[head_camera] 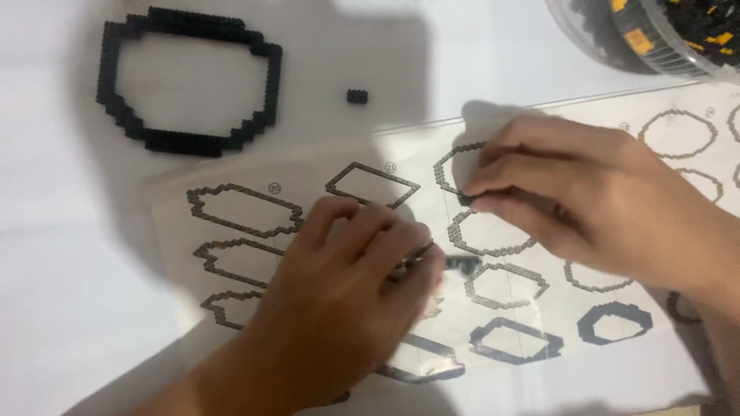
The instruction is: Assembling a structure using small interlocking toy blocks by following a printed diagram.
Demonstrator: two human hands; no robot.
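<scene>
While palms face down, fingers pinching bricks

White instruction sheet w/ grey brick-ring diagrams lies flat at centre; clear round tub of black & yellow pieces at top right

Left hand at 6 o'clock, fingertips pinching small black brick strip on the instruction sheet. Right hand at 3 o'clock, fingers curled, tips on tiny black piece over the printed outlines. Black brick ring at 10 o'clock on white table. Single loose black brick at 12. Tubs of bricks at 1 o'clock.
</scene>
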